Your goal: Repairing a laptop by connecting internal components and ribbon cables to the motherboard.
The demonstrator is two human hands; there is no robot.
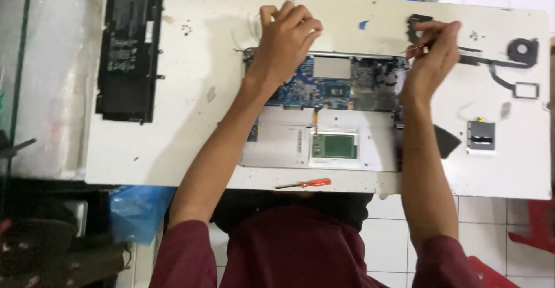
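Observation:
An opened laptop base (347,149) lies on the white worktable (191,126), its blue circuit board (324,85) exposed. My left hand (283,42) rests with curled fingers on the far left corner of the base. At the far right corner, my right hand (433,56) pinches a thin tool (413,48), which looks like tweezers. A small black part (417,25) lies just beyond that hand.
A flat black battery pack (128,51) lies at the table's left end. A red-handled screwdriver (306,183) sits at the near edge. A fan with heat pipe (514,62), a small silver module (481,136) and a black piece (446,140) lie at right.

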